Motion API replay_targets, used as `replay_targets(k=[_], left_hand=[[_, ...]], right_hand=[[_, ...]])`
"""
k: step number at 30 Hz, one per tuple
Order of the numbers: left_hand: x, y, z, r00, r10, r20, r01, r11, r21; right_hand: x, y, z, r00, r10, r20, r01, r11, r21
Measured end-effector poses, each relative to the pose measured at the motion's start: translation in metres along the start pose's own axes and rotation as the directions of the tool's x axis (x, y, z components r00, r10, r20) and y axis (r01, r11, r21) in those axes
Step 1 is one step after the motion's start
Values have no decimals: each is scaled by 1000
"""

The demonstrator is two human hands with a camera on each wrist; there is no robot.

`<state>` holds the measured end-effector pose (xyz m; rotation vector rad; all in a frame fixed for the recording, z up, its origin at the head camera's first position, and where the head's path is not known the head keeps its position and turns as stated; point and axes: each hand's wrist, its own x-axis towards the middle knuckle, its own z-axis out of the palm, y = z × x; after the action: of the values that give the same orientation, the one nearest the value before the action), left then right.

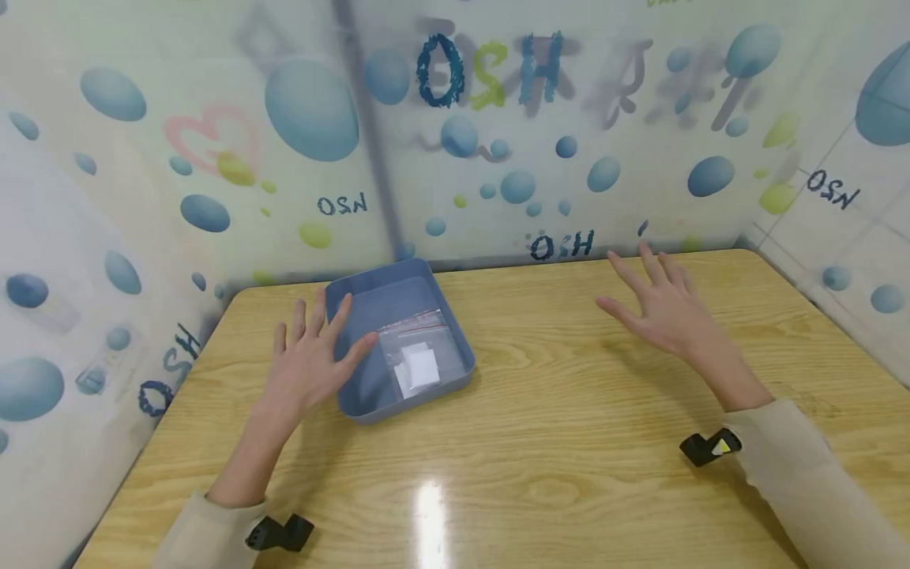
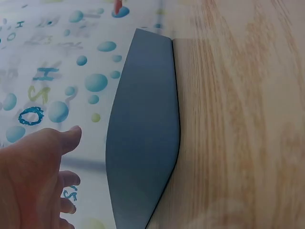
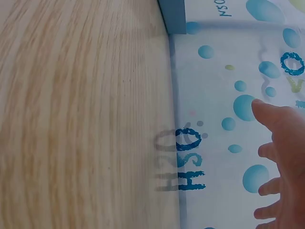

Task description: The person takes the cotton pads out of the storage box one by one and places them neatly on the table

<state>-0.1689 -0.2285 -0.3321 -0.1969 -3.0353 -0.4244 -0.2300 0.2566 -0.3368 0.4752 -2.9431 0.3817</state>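
In the head view a blue-grey plastic tray (image 1: 370, 296) sits at the back left of the table. A clear zip bag (image 1: 444, 348) with a red line along its top lies in it, and white packets (image 1: 421, 367) show at the bag's lower part. My left hand (image 1: 306, 367) hovers at the tray's left side, fingers spread, overlapping the rim in this view and holding nothing. Well to the right of the tray, my right hand (image 1: 664, 308) is raised over the table, its fingers also spread and free. The left wrist view shows the tray's outer wall (image 2: 143, 129) beside my thumb.
The wooden table (image 1: 540, 442) runs up to a wall sheet (image 1: 498, 158) printed with blue bubbles and letters. Similar sheets stand at the left and right sides. Black camera mounts (image 1: 279, 534) sit at both wrists, by the beige sleeves (image 1: 803, 466).
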Motion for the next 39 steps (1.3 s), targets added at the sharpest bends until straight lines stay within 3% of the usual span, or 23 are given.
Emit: replay_targets(k=[23,39], left_hand=[[-1,5,-4,999,-2,-40,-1,997,-76],[1,3,-2,998,-59,-31,55,991,-124]], right_hand=[[12,-30,5,993,-85,-82,90,994,62],[25,-58,14,989,-120,-83,130,982,134]])
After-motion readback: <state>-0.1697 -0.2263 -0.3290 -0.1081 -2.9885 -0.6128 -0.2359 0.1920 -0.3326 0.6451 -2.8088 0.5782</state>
